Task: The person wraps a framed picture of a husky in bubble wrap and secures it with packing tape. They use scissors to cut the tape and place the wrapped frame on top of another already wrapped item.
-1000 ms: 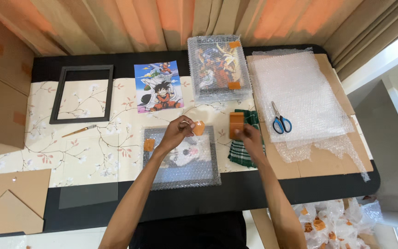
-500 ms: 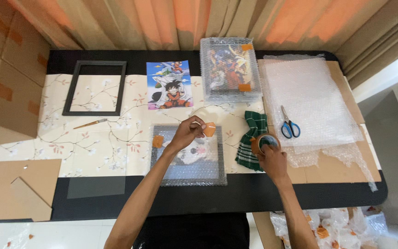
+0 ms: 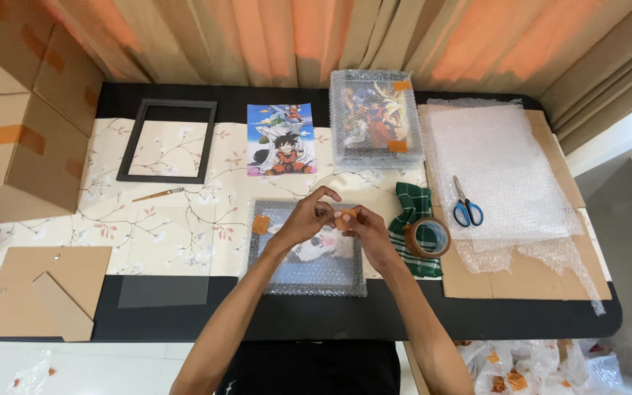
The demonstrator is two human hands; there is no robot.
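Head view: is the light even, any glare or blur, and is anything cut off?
Head view: soft, even light with faint shadows; sharp across the table; both hands and the tape piece read clearly, no motion blur. Mild sheen on the bubble wrap and glass sheet. The boxes are cut off at the left edge.

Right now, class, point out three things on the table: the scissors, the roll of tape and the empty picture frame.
scissors (image 3: 467, 205): head view, near the pivot.
roll of tape (image 3: 428, 238): head view, brown rim.
empty picture frame (image 3: 129, 142): head view, left bar.

cardboard boxes cropped left, plastic bags cut off below
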